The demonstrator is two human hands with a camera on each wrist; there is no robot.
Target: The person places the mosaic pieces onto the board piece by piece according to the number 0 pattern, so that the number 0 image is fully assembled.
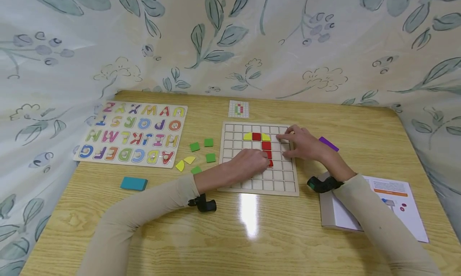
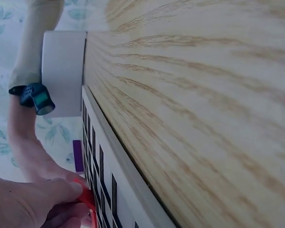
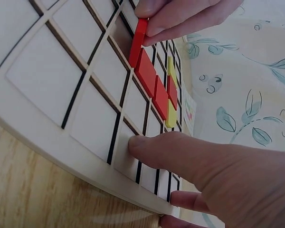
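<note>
My left hand [image 1: 248,164] pinches one red tile [image 3: 138,42] on edge, tilted over a cell of the grid board [image 1: 286,186] near the board's middle, just below the red column. Its lower edge touches the board; it is not lying flat. My right hand [image 1: 302,142] rests on the board's right part with fingers straight and relaxed, one fingertip [image 3: 138,145] pressing a white cell near the rim; this grip holds nothing.

Count on the board, head view: three red tiles already seated, one in the second row [image 1: 256,137] and two stacked below and to its right [image 1: 266,146], plus the one in my left grip. Two yellow quarter-round pieces [image 1: 247,136] flank the top red tile.

Loose on the table [image 1: 252,228], left of the board: four green squares [image 1: 195,147] and two yellow quarter-rounds [image 1: 184,163]. One teal block [image 1: 133,183] lies further left, near the table's front. One purple piece [image 1: 328,144] lies just beyond my right hand.

Other items: one alphabet puzzle board [image 1: 135,133] at far left; one small pattern card [image 1: 239,109] behind the grid board; one booklet [image 1: 392,208] under my right forearm. My left hand covers the cells beneath it, so I cannot tell their contents.
</note>
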